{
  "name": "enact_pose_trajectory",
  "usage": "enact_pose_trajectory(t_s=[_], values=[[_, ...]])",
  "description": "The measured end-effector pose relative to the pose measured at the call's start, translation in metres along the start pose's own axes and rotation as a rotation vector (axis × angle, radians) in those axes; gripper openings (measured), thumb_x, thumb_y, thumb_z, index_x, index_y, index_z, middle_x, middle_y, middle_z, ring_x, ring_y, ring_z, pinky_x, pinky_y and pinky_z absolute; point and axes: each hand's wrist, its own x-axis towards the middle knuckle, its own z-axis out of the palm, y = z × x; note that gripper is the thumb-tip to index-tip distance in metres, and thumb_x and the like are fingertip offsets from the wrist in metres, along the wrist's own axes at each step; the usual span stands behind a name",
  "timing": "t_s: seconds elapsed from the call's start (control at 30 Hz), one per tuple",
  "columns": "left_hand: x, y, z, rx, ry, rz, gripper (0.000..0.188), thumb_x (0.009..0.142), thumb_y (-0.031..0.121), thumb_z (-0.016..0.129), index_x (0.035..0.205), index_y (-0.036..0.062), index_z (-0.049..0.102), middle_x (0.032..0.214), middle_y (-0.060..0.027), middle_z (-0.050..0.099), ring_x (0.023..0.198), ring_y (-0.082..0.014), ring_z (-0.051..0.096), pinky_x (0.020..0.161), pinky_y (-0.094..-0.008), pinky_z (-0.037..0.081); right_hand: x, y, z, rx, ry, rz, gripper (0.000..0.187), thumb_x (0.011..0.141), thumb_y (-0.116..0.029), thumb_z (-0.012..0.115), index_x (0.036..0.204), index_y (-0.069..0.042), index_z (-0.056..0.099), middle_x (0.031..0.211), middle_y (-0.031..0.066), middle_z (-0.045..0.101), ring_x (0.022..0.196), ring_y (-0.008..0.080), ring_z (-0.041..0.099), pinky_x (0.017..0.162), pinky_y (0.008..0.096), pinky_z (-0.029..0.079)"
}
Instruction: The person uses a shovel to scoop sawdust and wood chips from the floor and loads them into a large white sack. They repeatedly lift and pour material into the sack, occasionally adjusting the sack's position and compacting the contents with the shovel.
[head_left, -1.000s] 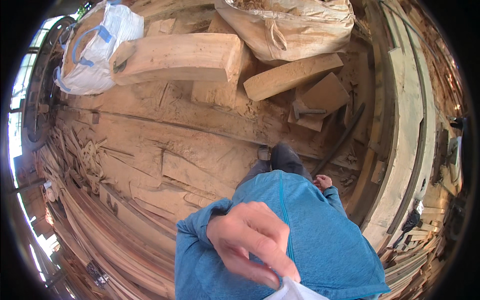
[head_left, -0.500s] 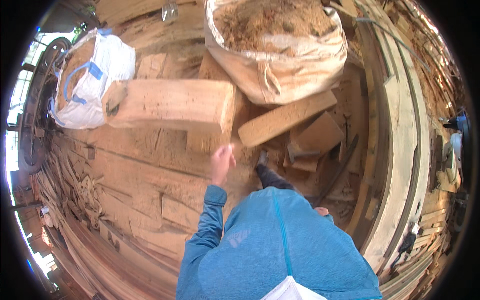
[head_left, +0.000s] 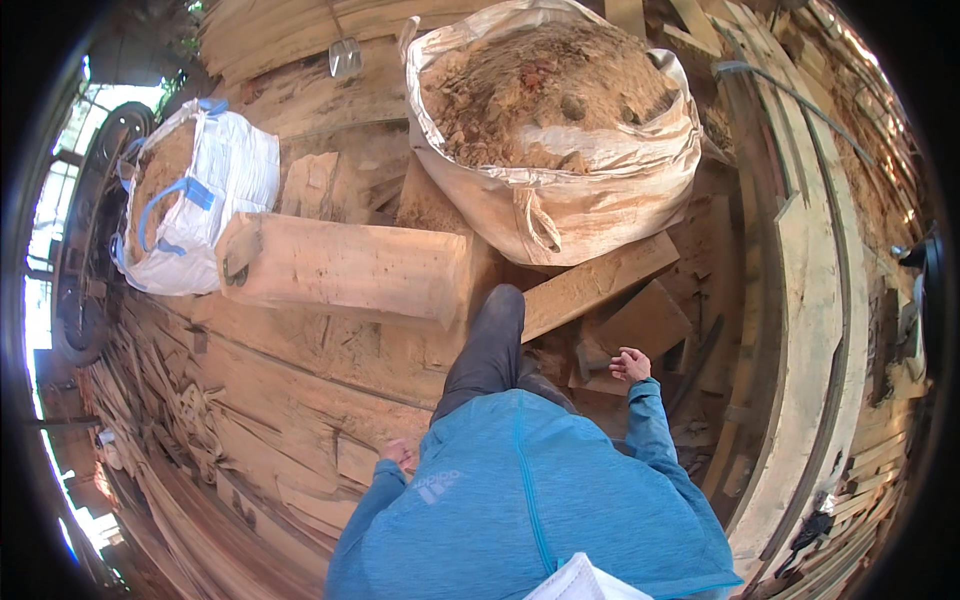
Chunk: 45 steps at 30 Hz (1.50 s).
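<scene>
My left hand [head_left: 398,453] hangs low beside my jacket; it is small and a little blurred, with its fingers loose and nothing seen in them. Out in front on the right, my right hand [head_left: 630,365] is empty, fingers loosely bent and apart. Beyond it lie a squared wooden block [head_left: 643,322] and a thick plank [head_left: 600,283] set at a slant. My forward leg [head_left: 487,340] is raised in a step between that plank and a large squared timber [head_left: 350,268] on the left. Neither hand touches any of these.
A big white sack of sawdust [head_left: 620,205] stands ahead, and a smaller white sack with blue straps [head_left: 235,170] at the left. Long beams [head_left: 810,300] run along the right. Scrap strips [head_left: 170,400] litter the left floor. A metal shovel blade [head_left: 345,58] is at the back.
My left hand has swung back from near the timber to my side. My right hand has come forward into view, and my leg has stepped forward. The sacks and timber sit lower in view.
</scene>
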Motion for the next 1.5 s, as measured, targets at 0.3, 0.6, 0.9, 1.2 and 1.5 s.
enact_pose_trajectory(t_s=[0.3, 0.6, 0.9, 1.2, 1.5], values=[[0.011, 0.193, 0.002, 0.034, -0.049, 0.267, 0.012, 0.093, 0.021, 0.051, 0.082, 0.0145, 0.053, 0.066, 0.0017, 0.049, 0.057, -0.012, 0.052, 0.051, -0.0309, 0.049, -0.009, 0.117, 0.033, 0.202, 0.148, 0.325, 0.017, 0.087, -0.013, 0.046, 0.09, -0.001, 0.057, 0.071, 0.0138, 0.061, 0.057, 0.0256, 0.062, 0.047, 0.0374, 0.053], [0.088, 0.412, 0.213, -0.302, -0.539, 0.168, 0.009, 0.089, 0.023, 0.061, 0.093, 0.0167, 0.056, 0.073, 0.0011, 0.055, 0.068, -0.0132, 0.055, 0.066, -0.031, 0.053, 0.016, 0.052, 0.027, 0.206, 0.347, 0.31, 0.024, 0.092, -0.016, 0.045, 0.11, -0.005, 0.058, 0.087, 0.0158, 0.066, 0.064, 0.025, 0.066, 0.053, 0.0363, 0.057], [0.144, 0.605, 0.434, -0.223, -0.568, 0.142, 0.022, 0.086, 0.027, 0.067, 0.096, 0.0103, 0.057, 0.082, -0.0038, 0.062, 0.072, -0.0156, 0.059, 0.064, -0.0323, 0.055, 0.124, -0.121, 0.092, 0.035, 0.255, 0.243, 0.025, 0.093, -0.023, 0.053, 0.112, -0.006, 0.056, 0.083, 0.014, 0.064, 0.064, 0.0235, 0.064, 0.052, 0.0357, 0.054], [0.212, 0.643, 0.505, -0.285, -0.603, -0.084, 0.024, 0.081, 0.027, 0.072, 0.095, 0.0126, 0.06, 0.091, -0.0043, 0.061, 0.085, -0.0182, 0.06, 0.076, -0.0323, 0.056, 0.268, -0.291, 0.16, -0.134, 0.101, -0.091, 0.03, 0.094, -0.021, 0.052, 0.116, -0.001, 0.051, 0.09, 0.0143, 0.065, 0.071, 0.0205, 0.065, 0.057, 0.0314, 0.054], [0.111, 0.673, 0.467, -0.158, -0.455, 0.23, 0.023, 0.084, 0.016, 0.064, 0.099, 0.002, 0.056, 0.093, -0.0078, 0.063, 0.082, -0.0202, 0.065, 0.071, -0.0342, 0.059, 0.305, -0.37, 0.183, 0.378, 0.351, 0.168, 0.088, 0.08, -0.058, 0.063, 0.139, -0.002, 0.03, 0.127, 0.0277, 0.047, 0.109, 0.037, 0.055, 0.083, 0.044, 0.051]])
